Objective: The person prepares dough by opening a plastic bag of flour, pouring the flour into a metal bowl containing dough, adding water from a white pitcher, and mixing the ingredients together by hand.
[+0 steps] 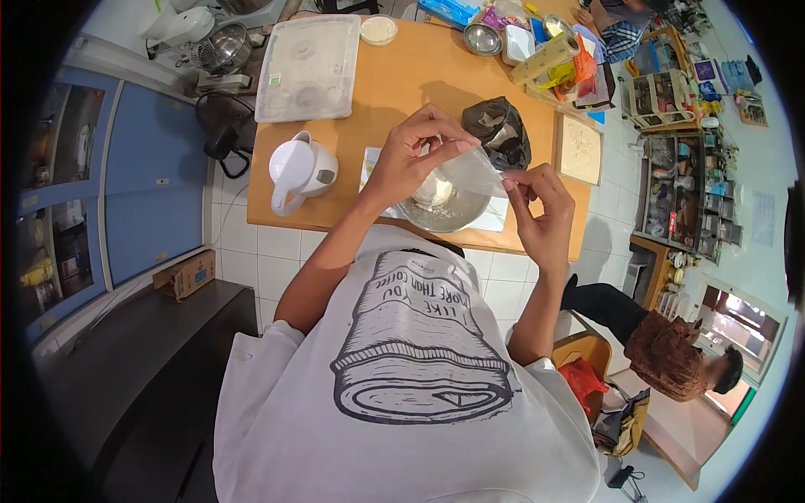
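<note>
Between my two hands a clear plastic bag (480,170) is stretched above a metal mixing bowl (470,220). My left hand (423,155) pinches the bag's upper left part, while my right hand (541,205) grips its right corner between thumb and fingers. In the bowl lies a pale, floury mass (434,193), partly covered by the bag and my left hand. The bowl stands on a white board or sheet (496,216) near the table's front edge. Just behind the bag sits a crumpled black plastic bag (507,126) with its mouth gaping.
A white jug-like appliance (303,172) stands left on the wooden table (402,75). Behind it lies a translucent lidded box (306,67), with a small round tub (378,31) beside it. Several packages and a steel bowl (483,39) crowd the back right. Another person (662,348) is at the right.
</note>
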`<state>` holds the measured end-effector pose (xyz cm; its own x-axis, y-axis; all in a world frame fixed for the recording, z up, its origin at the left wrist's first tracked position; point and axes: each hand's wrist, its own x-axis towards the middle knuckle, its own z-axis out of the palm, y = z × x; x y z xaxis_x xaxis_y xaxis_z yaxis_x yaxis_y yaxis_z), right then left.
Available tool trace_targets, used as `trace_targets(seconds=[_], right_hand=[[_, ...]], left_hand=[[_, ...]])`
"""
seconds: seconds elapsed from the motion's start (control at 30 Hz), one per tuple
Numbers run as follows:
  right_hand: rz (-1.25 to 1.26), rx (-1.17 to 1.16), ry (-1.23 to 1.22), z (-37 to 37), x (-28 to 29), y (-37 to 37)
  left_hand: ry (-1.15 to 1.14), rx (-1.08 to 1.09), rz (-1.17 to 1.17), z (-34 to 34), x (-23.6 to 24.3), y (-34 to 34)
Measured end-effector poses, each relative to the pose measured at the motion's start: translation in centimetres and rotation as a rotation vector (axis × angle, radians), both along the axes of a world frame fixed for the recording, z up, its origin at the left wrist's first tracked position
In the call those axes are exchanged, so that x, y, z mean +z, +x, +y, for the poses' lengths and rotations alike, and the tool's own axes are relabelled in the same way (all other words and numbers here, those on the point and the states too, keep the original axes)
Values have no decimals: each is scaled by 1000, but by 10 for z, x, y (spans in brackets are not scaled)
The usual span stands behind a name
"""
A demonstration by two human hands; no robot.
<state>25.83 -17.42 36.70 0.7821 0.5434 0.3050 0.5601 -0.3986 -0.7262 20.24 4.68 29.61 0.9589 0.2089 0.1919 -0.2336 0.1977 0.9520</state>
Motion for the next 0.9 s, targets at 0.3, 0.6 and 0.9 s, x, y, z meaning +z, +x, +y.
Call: trace_targets(seconds=[0.3,0.6,0.9], right_hand=[[53,-37,39,-2,-4,1],[123,-21,51,-1,-4,-4],[140,-22,48,-1,-14,-5]], left_hand=[[64,45,70,-2,2,-5],[-84,52,73,-6,6,-13],[-71,66,118,-12,-3,-15]])
